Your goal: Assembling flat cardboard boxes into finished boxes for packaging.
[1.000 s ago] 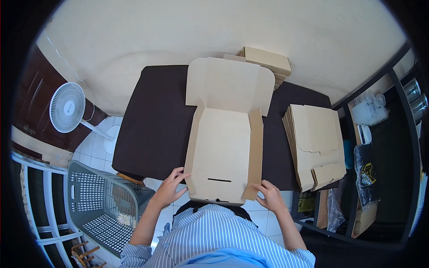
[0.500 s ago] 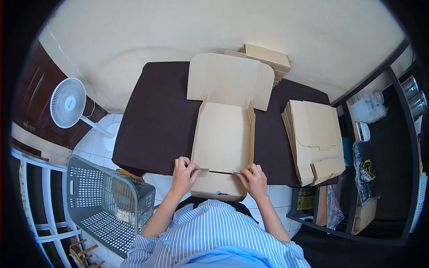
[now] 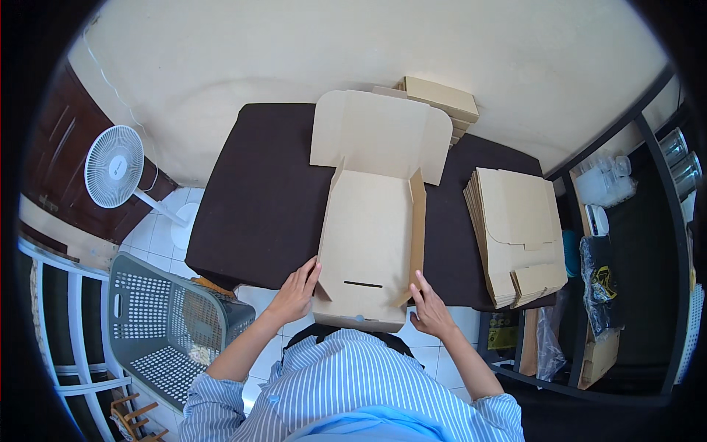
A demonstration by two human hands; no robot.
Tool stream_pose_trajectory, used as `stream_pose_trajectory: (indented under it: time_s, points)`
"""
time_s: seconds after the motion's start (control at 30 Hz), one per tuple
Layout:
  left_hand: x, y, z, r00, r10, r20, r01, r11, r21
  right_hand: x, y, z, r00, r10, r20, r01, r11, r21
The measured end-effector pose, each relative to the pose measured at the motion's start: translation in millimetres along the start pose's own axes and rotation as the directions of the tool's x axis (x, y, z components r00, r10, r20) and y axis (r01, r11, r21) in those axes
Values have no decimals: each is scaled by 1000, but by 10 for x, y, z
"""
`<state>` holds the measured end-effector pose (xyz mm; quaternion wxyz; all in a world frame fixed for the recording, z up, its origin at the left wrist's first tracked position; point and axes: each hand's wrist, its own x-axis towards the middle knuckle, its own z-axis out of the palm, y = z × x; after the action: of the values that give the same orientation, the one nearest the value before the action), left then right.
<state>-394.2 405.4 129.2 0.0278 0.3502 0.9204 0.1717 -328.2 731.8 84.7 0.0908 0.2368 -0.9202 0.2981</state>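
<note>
A partly folded cardboard box [image 3: 370,221] lies in front of me on the dark-covered table [image 3: 250,199], its near end reaching past the table's front edge. Its side walls stand up, and the wide lid with rounded corners lies spread toward the wall. A dark slot shows in the base near my end. My left hand [image 3: 296,289] rests against the left wall at the near corner, fingers stretched out. On the other side, my right hand [image 3: 430,306] touches the near right corner, fingers apart. Neither hand grips the cardboard.
Flat cardboard blanks [image 3: 515,228] are stacked at the table's right. Folded boxes [image 3: 442,99] stand piled by the wall. A white fan [image 3: 115,167] and a grey-green plastic basket [image 3: 169,324] are on the left. A black-framed shelf [image 3: 655,162] with containers stands on the right.
Both hands have let go of the small end flaps and moved outward to the box's sides. Those flaps now stand along the side walls, baring the base around the slot.
</note>
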Motion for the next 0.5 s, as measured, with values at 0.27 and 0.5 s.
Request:
stream_pose_trajectory:
  time_s: [0.27,0.5]
  points:
    - [64,-6,7,998,23,55,-27,997,70,88,34,240,988,-153,-26,138,943,-302]
    - [21,-19,-57,999,25,22,-27,995,94,57,2,188,988,23,-150,-63,962,-265]
